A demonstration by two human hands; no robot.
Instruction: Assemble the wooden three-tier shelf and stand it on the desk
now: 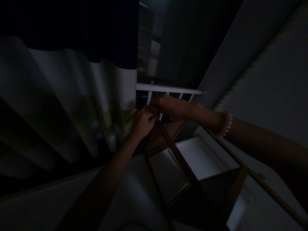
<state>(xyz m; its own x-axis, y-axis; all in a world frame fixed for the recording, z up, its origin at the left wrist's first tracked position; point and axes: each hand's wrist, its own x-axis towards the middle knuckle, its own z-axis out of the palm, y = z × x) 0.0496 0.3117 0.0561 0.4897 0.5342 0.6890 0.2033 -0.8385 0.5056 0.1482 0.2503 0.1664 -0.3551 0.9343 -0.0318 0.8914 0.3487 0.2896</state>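
Observation:
In a dim room both my hands meet at the top of a brown wooden frame (176, 154), in front of a white railing (168, 89). My left hand (142, 122) is curled, fingers pinched on a small pale thing I cannot make out. My right hand (168, 106) is closed over the same spot, touching the left hand's fingers. A pale bead bracelet (226, 125) circles my right wrist.
A striped curtain (72, 106) in white, green and dark blue hangs at the left. White open compartments (199, 158) lie below the wooden frame. A thin wooden rod (260, 181) runs down to the right. A pale wall (264, 80) rises at the right.

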